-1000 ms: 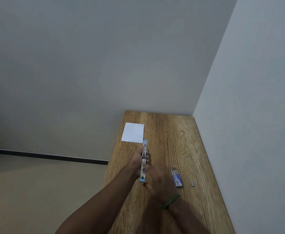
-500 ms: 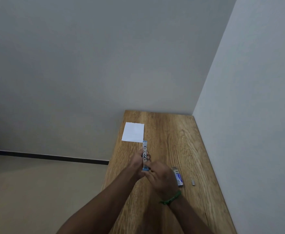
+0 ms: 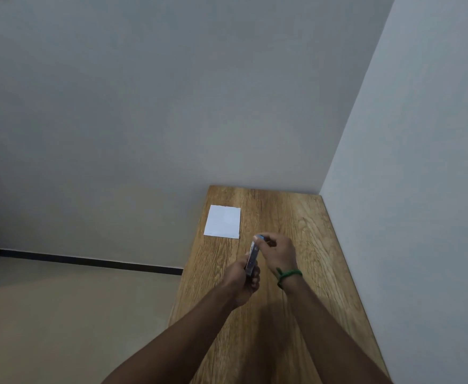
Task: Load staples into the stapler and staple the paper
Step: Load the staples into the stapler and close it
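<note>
A small blue and silver stapler (image 3: 253,255) is held above the wooden table (image 3: 291,217), pointing away from me. My left hand (image 3: 242,281) grips its near end. My right hand (image 3: 278,252), with a green band at the wrist, pinches its far blue end with fingers curled. A white sheet of paper (image 3: 223,221) lies flat on the table's far left, just beyond the stapler and apart from it. The staple box and the loose strip of staples are hidden behind my right hand and forearm.
The table runs along a white wall (image 3: 410,189) on its right and meets another wall at the far end. Its left edge (image 3: 191,259) drops to a beige floor with a black skirting line.
My right hand has moved from the stapler's near end forward to its far tip. The stapler has tilted and now looks shorter. The staple box and loose staples are now covered by my right arm.
</note>
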